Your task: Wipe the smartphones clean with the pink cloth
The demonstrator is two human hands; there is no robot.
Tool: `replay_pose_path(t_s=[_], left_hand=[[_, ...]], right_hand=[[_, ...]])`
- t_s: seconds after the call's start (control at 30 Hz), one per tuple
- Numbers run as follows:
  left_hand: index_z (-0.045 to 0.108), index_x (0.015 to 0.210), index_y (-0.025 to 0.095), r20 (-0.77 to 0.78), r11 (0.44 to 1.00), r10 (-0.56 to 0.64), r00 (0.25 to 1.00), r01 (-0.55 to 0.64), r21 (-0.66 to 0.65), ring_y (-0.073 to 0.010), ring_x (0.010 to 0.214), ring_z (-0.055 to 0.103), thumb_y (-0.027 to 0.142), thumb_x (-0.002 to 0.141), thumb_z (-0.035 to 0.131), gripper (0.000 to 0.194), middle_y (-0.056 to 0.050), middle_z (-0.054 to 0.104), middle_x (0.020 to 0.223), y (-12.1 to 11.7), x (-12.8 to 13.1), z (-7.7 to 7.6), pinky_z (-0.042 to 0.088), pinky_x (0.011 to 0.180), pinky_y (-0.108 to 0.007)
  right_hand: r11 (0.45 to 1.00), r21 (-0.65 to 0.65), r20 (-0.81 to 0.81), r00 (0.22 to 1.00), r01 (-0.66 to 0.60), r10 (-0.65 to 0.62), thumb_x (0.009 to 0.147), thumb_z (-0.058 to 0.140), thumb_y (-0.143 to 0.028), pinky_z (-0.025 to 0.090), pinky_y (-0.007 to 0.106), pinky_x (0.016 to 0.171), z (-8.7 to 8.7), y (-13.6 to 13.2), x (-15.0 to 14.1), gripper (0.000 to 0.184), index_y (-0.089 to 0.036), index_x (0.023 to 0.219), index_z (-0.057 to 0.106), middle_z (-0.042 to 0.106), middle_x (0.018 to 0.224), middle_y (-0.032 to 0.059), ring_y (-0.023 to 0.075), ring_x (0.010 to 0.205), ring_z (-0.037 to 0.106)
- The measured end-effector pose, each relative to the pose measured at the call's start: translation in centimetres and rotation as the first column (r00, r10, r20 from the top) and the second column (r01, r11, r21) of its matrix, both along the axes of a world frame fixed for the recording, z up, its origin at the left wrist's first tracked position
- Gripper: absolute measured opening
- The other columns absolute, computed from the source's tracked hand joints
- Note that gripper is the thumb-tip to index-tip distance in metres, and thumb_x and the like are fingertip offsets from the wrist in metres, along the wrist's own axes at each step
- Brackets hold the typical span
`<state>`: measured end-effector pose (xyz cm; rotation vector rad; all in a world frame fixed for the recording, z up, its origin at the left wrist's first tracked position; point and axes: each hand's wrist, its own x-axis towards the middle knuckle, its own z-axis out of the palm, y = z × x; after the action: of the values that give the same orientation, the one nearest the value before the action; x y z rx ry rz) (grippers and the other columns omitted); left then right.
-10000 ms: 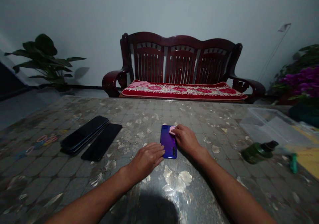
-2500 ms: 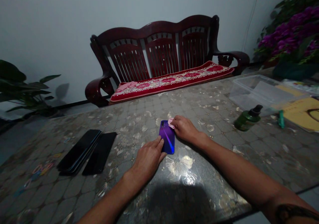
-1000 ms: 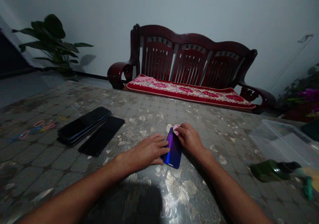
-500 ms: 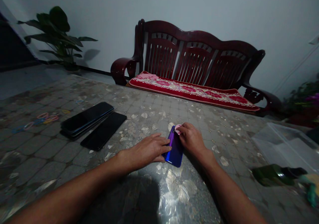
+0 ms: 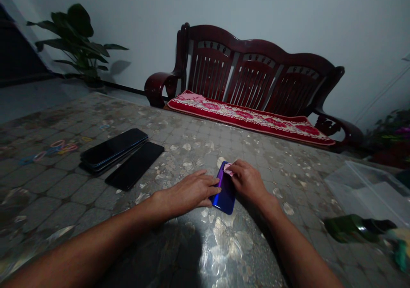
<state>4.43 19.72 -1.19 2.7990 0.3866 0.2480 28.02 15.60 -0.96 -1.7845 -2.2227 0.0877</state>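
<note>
A smartphone [image 5: 226, 194] with a shiny blue-purple back lies on the patterned table in front of me. Across its left edge rest the fingers of my left hand [image 5: 197, 190], with the thumb low against the side, holding the phone in place. My right hand [image 5: 250, 179] pinches a small pink cloth [image 5: 228, 169] and presses it on the upper part of the phone's back. The right fingers hide part of the cloth and the phone's upper right edge.
Several dark phones lie to the left, some in a stack [image 5: 113, 149] and one phone [image 5: 134, 166] beside it. Colourful rubber bands [image 5: 57, 146] lie farther left. On the right are a clear plastic box [image 5: 368, 190] and a green bottle [image 5: 349, 228] on its side. A wooden bench [image 5: 256, 74] stands beyond the table.
The pink cloth and my right fingers have shifted slightly on the upper part of the phone. My left hand stays on its left edge. The camera view has moved a little.
</note>
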Motion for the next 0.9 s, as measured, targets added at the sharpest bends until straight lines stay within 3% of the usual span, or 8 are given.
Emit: replay_pose_path(t_s=[0.17,0.43,0.7,0.9], left_hand=[[0.064,0.131,0.023,-0.006,1.0,0.0,1.0,0.0,-0.01,-0.0264,0.127,0.06,0.032,0.094,0.068,0.039,-0.01,0.065,0.137,0.0,0.0,0.1,0.034,0.117,-0.046],[0.064,0.131,0.024,0.01,1.0,0.0,1.0,0.0,-0.027,-0.0278,0.128,0.059,0.028,0.094,0.068,0.037,-0.011,0.064,0.138,0.1,-0.1,0.0,0.03,0.119,-0.052],[0.066,0.127,0.024,0.039,1.0,0.005,0.999,-0.005,0.007,-0.0258,0.125,0.061,0.03,0.09,0.072,0.038,-0.009,0.067,0.133,0.2,-0.1,-0.6,0.03,0.12,-0.046],[0.065,0.129,0.025,0.023,1.0,0.006,1.0,-0.006,0.004,-0.0257,0.123,0.062,0.03,0.091,0.072,0.039,-0.009,0.066,0.134,0.1,-0.1,-0.2,0.03,0.118,-0.047]], right_hand=[[0.984,0.054,-0.102,0.981,0.17,-0.164,0.095,0.05,-0.015,0.04,0.026,0.075,-0.9,1.4,0.3,0.024,-0.02,0.104,0.073,0.067,0.094,0.0065,0.0189,0.088,0.061],[0.99,0.016,-0.002,0.99,0.143,-0.143,0.094,0.051,-0.016,0.039,0.027,0.075,-0.1,2.1,-0.2,0.023,-0.02,0.1,0.073,0.065,0.094,0.0072,0.0199,0.089,0.059],[0.995,-0.03,0.012,0.995,0.095,-0.095,0.088,0.054,-0.011,0.038,0.027,0.077,0.5,2.0,-0.4,0.025,-0.019,0.1,0.074,0.066,0.096,0.0065,0.0195,0.091,0.059],[0.986,-0.036,-0.016,0.986,0.164,-0.165,0.092,0.051,-0.014,0.04,0.027,0.078,0.4,2.7,-0.5,0.025,-0.018,0.101,0.074,0.067,0.097,0.0078,0.0201,0.093,0.06]])
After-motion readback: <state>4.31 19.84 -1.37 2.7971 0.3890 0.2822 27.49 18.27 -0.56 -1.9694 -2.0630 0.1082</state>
